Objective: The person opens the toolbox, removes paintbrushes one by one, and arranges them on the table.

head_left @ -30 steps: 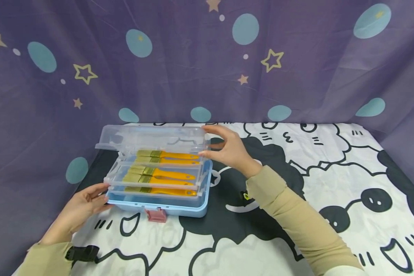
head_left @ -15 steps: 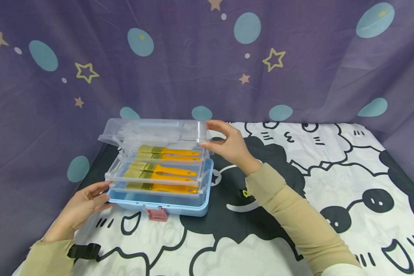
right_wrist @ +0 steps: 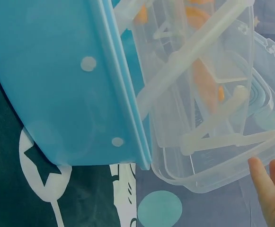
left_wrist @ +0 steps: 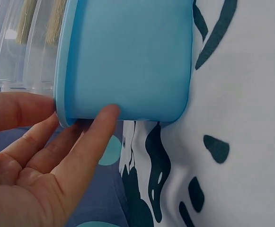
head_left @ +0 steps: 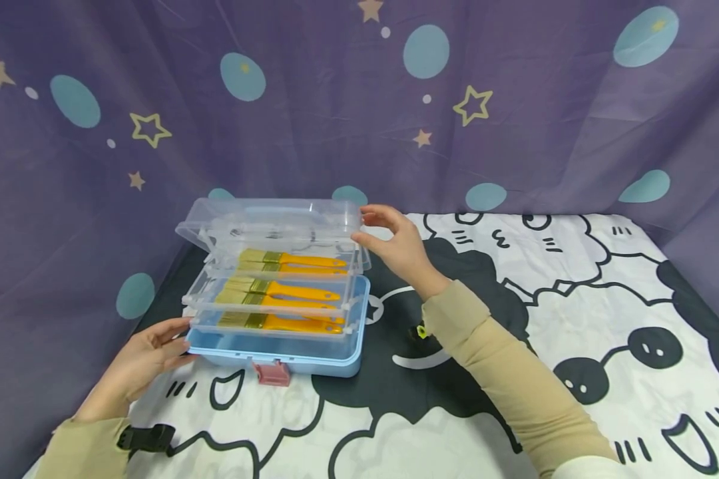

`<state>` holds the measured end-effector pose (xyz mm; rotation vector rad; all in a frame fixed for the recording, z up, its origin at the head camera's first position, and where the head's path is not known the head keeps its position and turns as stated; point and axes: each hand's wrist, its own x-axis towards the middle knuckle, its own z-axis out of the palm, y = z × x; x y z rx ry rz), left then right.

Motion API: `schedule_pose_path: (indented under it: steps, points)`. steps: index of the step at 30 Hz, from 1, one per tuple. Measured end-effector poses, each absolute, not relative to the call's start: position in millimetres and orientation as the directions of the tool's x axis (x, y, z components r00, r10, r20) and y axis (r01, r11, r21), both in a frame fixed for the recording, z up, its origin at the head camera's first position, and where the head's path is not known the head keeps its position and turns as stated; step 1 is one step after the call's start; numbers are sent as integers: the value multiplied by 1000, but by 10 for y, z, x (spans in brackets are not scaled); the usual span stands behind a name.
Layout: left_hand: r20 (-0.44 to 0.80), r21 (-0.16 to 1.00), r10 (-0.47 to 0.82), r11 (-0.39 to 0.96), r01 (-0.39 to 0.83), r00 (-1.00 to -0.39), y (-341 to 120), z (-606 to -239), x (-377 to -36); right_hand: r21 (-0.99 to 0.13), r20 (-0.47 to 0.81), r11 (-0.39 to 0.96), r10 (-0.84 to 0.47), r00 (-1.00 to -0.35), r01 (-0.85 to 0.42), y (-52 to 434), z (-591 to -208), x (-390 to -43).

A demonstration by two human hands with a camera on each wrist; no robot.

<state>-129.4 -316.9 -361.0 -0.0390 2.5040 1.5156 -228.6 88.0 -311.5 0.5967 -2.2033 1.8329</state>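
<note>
Bracing box base [head_left: 275, 352] w/ L hand [head_left: 140, 362], fingers straight on its left end; R hand [head_left: 395, 246] fingers relaxed, touching clear lid [head_left: 269, 223] right edge.

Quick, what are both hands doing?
Left hand: open, fingers touching the blue plastic box.
Right hand: open, fingertips at the clear plastic lid.

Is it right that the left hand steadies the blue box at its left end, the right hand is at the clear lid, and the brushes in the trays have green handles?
Not quite: the brushes have orange handles, as the head view shows. The rest holds: the left hand steadies the blue box at its left end and the right hand is at the clear lid.
</note>
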Motion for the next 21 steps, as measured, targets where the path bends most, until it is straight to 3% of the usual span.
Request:
schedule_pose_path:
  steps: [16, 21]
  points:
    - [-223, 874, 83, 458, -162, -971, -3181, -3595, -1299, -858, 459, 150, -203, -865, -491, 921, -3165, -2327]
    - [-217, 883, 88, 442, -157, -972, -3191, -3606, -1295, -879, 431, 132, -191, -882, -458, 927, -3235, -2394]
